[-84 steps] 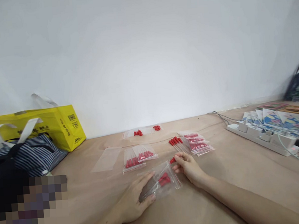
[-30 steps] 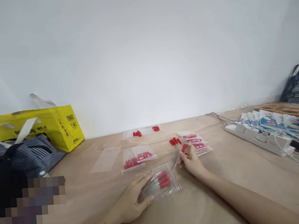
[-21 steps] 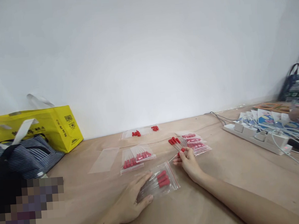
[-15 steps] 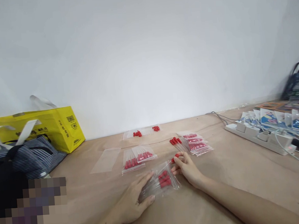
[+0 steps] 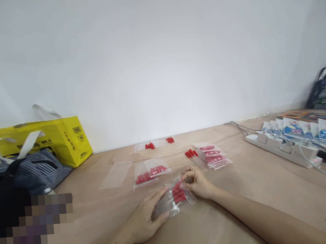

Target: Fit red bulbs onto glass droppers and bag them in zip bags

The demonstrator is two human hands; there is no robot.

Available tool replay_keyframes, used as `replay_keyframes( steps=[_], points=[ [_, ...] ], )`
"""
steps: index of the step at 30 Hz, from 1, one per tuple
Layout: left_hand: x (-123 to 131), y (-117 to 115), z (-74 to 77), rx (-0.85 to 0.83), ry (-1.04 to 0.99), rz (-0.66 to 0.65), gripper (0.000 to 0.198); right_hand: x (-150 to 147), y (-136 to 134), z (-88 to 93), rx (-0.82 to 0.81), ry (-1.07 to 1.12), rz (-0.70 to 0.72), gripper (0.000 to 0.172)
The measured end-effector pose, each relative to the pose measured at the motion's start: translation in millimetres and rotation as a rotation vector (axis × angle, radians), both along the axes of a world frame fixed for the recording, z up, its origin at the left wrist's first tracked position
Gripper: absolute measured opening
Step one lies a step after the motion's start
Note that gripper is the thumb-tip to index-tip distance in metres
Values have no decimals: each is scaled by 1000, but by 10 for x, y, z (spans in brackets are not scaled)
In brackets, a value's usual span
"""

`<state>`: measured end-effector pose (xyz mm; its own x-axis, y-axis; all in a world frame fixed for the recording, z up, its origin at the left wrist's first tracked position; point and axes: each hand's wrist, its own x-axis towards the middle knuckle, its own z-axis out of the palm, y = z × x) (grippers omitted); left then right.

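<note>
A clear zip bag [image 5: 166, 202] lies in front of me with several droppers inside; their red rubber bulbs [image 5: 179, 193] sit near its mouth. My left hand [image 5: 147, 216] grips the bag's closed end, fingers along the far side and thumb on the near side. At the mouth, my right hand [image 5: 197, 182] has its fingers curled in on the upper corner of the bag, the thumb against the red bulbs. Whether the thumb is inside the plastic I cannot tell. Beyond my right hand, loose droppers [image 5: 191, 153] lie beside a pile of filled bags [image 5: 215, 157].
Two filled bags [image 5: 146, 177] and a flat bag [image 5: 118, 174] lie to the left. More red-bulbed pieces [image 5: 149, 146] rest on plastic near the wall. A yellow bag [image 5: 69, 143] stands far left; a power strip [image 5: 282, 149] with cables is at right, beside packets [image 5: 294, 127].
My right hand has moved left onto the bag's mouth; the red-bulbed dropper it held has gone in among the others. My left hand stays put. Another person's hand at far right has gone.
</note>
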<state>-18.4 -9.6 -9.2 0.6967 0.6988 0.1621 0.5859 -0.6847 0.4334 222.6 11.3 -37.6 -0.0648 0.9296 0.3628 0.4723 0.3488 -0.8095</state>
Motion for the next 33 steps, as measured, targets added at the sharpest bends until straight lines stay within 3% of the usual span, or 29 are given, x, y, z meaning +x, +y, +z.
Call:
replay_keyframes(
  steps=[4, 8, 12, 15, 22, 27, 33],
  points=[
    [3, 2, -9, -2, 11, 1, 55, -41, -28, 29, 51, -150, 0, 10],
    [2, 4, -18, -7, 10, 13, 55, 6, -34, 132, 89, -356, 32, 22],
    [-18, 11, -30, -22, -1, 1, 55, 176, 116, 266, 22, -489, -244, 16],
    [-30, 15, -34, -31, 2, 4, 55, 275, 301, 314, -23, -571, -402, 20],
    [-35, 23, -55, -22, 5, 11, 54, 223, 569, 267, -119, -698, -571, 24],
    [-40, 31, -60, -20, -2, 14, 54, 150, 547, 232, -110, -694, -546, 23],
    [-37, 15, -34, -24, -10, 13, 54, 143, 292, 238, -16, -577, -359, 22]
  ],
)
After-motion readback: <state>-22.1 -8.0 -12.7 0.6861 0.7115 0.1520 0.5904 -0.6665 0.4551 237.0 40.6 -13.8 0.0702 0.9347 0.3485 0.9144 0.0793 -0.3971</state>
